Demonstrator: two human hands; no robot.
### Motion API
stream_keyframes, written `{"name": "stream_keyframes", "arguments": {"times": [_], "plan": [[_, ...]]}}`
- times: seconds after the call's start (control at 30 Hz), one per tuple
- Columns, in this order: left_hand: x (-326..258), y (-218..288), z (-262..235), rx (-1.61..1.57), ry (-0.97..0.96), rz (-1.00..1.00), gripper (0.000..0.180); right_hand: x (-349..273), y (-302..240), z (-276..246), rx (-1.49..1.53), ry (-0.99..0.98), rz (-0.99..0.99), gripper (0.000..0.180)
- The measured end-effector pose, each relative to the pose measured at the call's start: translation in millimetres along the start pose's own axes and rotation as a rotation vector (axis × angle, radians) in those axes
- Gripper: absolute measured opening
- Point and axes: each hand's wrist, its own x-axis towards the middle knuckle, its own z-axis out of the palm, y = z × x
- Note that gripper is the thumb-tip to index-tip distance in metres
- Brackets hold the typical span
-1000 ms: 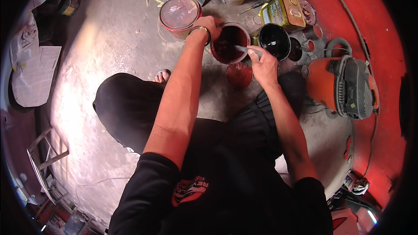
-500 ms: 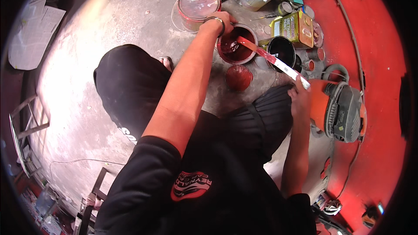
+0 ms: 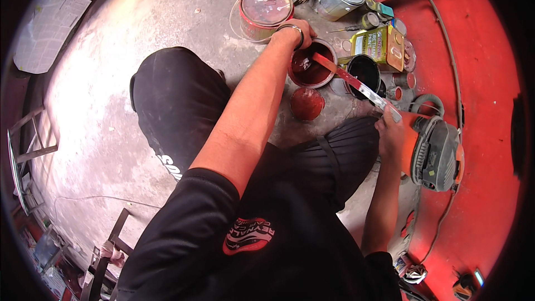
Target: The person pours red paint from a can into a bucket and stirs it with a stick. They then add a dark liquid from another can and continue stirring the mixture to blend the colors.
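My right hand (image 3: 390, 134) grips the white, paint-smeared end of a long flat stirring stick (image 3: 351, 81). The stick's red-coated part slants down to the left into an open paint can (image 3: 333, 56) of dark red paint. At that can's far left rim, my left hand (image 3: 301, 32) has its fingers bent over the edge and holds it; the fingertips are partly hidden. A round red-topped container (image 3: 307, 104) stands just on the near side of the can. Close beside it, to the right, is an open black pot (image 3: 365, 72), under the stick.
A lidded red paint pail (image 3: 266, 5) with a wire handle stands behind my left hand. Further right are a grey pail (image 3: 338, 4), a yellow-green rectangular tin (image 3: 379, 44) and several small cans. An orange and black machine (image 3: 434, 156) sits against the red wall (image 3: 485, 111).
The stick's free end has shifted slightly down with my right hand. My view has moved a little, so the cans sit further right. Both hands keep their holds.
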Motion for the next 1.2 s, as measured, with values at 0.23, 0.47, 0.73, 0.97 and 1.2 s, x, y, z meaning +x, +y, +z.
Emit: {"name": "stream_keyframes", "arguments": {"times": [0.23,0.47,0.73,0.97,1.2], "plan": [[-3,4,0,0.034,-0.006,0.031,0.048,28,17,125,-0.711,-0.059,-0.8,0.023],[-3,-3,2,0.005,0.026,0.011,0.046,38,37,150,-0.972,-0.227,-0.941,0.026],[-9,13,-1,0.063,-0.021,0.04,0.045,45,20,133,-0.848,-0.116,-0.884,0.022],[-8,12,-1,0.045,-0.019,0.04,0.045,26,39,132,-0.938,-0.219,-0.769,0.021],[-9,15,0,0.012,-0.035,0.03,0.045,44,34,144,-0.715,-0.103,-0.811,0.022]]}}
